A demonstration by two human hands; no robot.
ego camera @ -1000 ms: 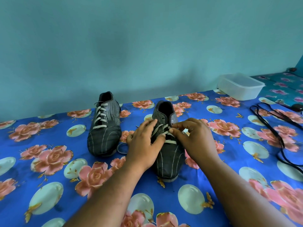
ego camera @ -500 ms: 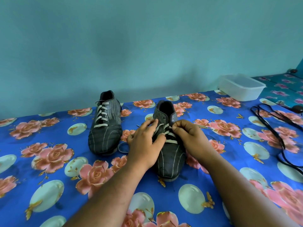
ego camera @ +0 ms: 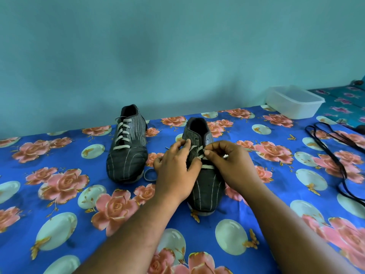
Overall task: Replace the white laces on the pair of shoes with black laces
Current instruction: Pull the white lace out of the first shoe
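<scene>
— Floral blue cloth (ego camera: 59, 194) runs back to the teal wall; where's the work?

— Mid-cloth: left hand (ego camera: 177, 173) grips the right shoe (ego camera: 205, 186), right hand (ego camera: 231, 165) pinches its white lace (ego camera: 200, 152).

— And the other shoe?

— Left shoe (ego camera: 127, 153), fully laced, near the wall. Black laces (ego camera: 335, 155) trail by the right edge, plastic tub (ego camera: 294, 101) behind them; open cloth in front
</scene>
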